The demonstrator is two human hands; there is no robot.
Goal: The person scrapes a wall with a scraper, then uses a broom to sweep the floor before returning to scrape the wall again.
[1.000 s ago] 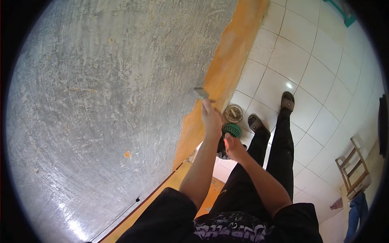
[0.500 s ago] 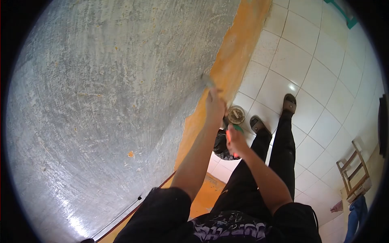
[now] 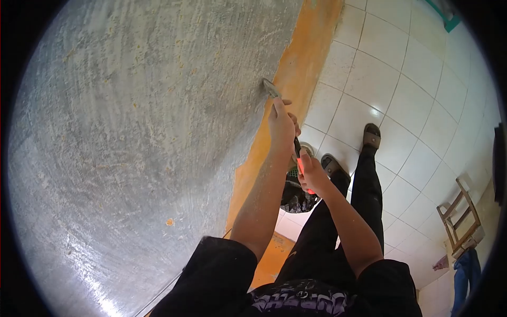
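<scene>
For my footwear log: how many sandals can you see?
2: the left sandal, nearer the wall, and the right sandal, farther from it. Both are worn.

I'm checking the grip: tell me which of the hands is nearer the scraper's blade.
The left hand, wrapped just below the blade; the right hand is farther back, on the red handle.

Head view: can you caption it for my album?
Left hand and right hand grip a grey-bladed, orange-handled scraper at a streaky grey-and-orange wall.
</scene>
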